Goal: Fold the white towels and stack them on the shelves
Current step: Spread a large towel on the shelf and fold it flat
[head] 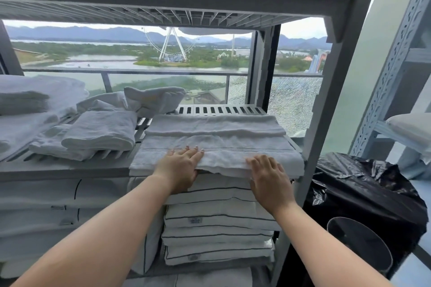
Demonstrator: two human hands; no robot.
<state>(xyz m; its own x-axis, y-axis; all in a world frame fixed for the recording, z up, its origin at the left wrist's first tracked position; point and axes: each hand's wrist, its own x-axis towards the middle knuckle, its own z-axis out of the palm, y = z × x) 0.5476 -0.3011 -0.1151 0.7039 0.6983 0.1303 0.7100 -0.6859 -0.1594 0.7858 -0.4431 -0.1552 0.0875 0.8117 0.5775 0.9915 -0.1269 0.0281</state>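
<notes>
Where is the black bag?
The black bag is at the right of the head view, just outside the shelf's grey post, low down beside the right hand and the towel it rests on.

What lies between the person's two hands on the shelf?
Only the front edge of the folded white towel spans between left hand and right hand, in the head view.

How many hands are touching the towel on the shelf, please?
2: the left hand lies flat on the towel's front edge, and the right hand grips that edge further right.
</notes>
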